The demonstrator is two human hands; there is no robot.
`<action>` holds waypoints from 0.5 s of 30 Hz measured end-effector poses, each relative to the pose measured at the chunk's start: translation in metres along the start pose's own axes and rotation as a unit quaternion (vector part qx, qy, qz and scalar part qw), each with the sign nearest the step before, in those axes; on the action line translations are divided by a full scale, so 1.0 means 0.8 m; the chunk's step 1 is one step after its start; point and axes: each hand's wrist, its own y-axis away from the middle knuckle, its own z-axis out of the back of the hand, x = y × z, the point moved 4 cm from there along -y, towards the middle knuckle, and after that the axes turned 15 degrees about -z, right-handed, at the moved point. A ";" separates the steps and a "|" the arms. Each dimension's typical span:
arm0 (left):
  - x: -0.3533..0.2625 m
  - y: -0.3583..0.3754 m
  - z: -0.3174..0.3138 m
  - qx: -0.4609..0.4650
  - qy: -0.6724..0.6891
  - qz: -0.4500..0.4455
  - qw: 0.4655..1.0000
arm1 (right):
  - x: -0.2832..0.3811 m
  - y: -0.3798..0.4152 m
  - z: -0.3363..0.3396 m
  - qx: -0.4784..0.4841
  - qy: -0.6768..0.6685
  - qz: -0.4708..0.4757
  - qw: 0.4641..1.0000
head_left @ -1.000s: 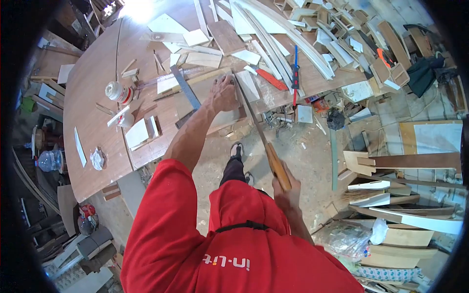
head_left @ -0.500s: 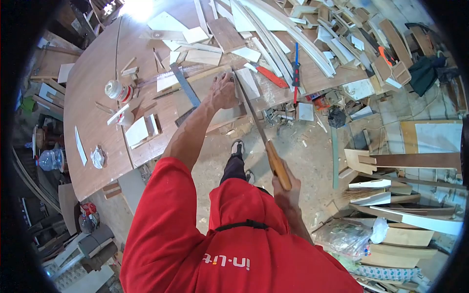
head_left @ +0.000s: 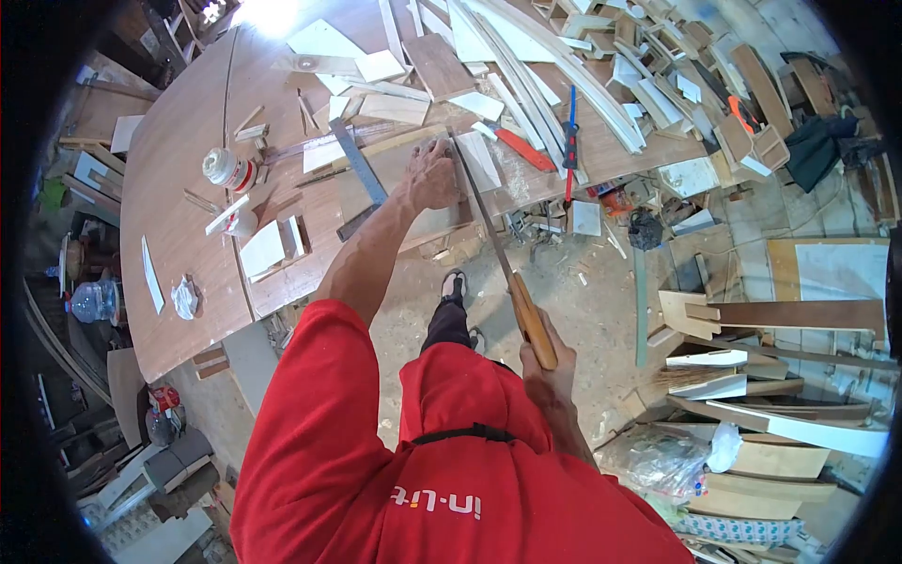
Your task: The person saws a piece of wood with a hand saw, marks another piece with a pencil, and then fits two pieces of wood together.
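My right hand (head_left: 549, 368) is wrapped around the wooden handle of a handsaw (head_left: 490, 226). The long blade runs up and away to the table, its far end beside my left hand (head_left: 432, 177). That hand bears down on a flat wooden board (head_left: 437, 222) at the table edge, fingers bent and pressed together on it. Right of the blade lies a pale wood piece (head_left: 479, 162). A metal try square (head_left: 358, 165) rests on the board left of my left hand. Where the blade meets the wood is hard to make out.
The brown table (head_left: 178, 273) carries a white glue jar (head_left: 225, 169), a red-handled tool (head_left: 523, 148), a blue-and-red tool (head_left: 570, 141) and long wood strips (head_left: 526, 70). Offcuts are heaped at the far right. Boards and a plastic bag (head_left: 658, 456) lie at the lower right.
The saw and my right hand have shifted very slightly back toward my body. My left hand stays in place on the board. The whole view has tilted a little.
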 end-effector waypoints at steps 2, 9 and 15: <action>0.001 0.000 -0.001 -0.011 -0.003 -0.002 1.000 | 0.002 0.022 0.012 0.009 -0.012 -0.004 1.000; -0.003 0.002 0.006 0.010 0.017 0.001 1.000 | -0.001 -0.007 -0.001 -0.018 0.008 0.065 0.998; 0.003 0.002 -0.005 -0.043 0.000 -0.008 0.999 | 0.021 0.009 0.015 0.005 0.045 -0.021 0.999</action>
